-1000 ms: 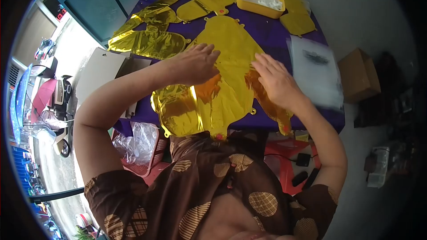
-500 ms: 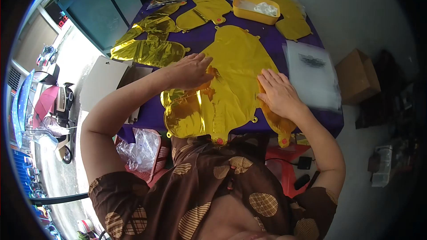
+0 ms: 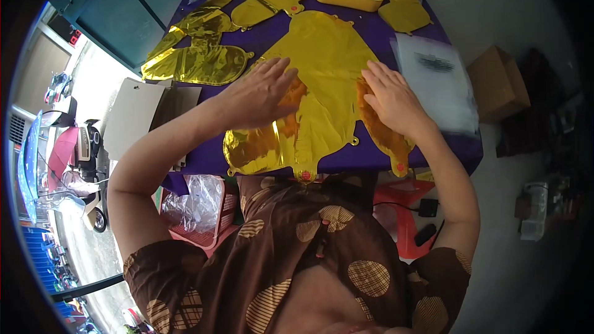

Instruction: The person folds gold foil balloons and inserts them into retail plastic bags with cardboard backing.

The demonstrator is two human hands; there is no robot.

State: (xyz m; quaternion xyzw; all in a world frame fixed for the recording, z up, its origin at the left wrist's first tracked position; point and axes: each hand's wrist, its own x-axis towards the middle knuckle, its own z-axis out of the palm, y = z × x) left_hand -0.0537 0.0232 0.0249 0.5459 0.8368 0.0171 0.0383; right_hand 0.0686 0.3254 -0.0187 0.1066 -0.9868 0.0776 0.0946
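Observation:
A flat gold foil balloon (image 3: 328, 68) lies spread before me, its tabbed lower end marked with a red spot at the table's near edge. Over its left part is my left hand (image 3: 263, 93), fingers stretched out and holding nothing. My right hand (image 3: 393, 102) is at the balloon's right side, fingers extended and thumb apart, above a narrower gold foil piece (image 3: 387, 139) with a red-marked tab. Whether either palm presses the foil is hard to tell. Orange-brown reflections of the hands show in the shiny surface.
More gold foil balloons (image 3: 198, 65) lie across the purple-covered table (image 3: 204, 158). A yellow tub (image 3: 349, 0) with white material stands at the back. Clear plastic bags (image 3: 436, 86) are at the right, beside a cardboard box (image 3: 498, 83). Grey-white card (image 3: 133, 111) sits at the left.
The table and balloons appear higher in view. My right hand has shifted slightly away from me, and its thumb is now visible. My left hand's fingers look a little more raised.

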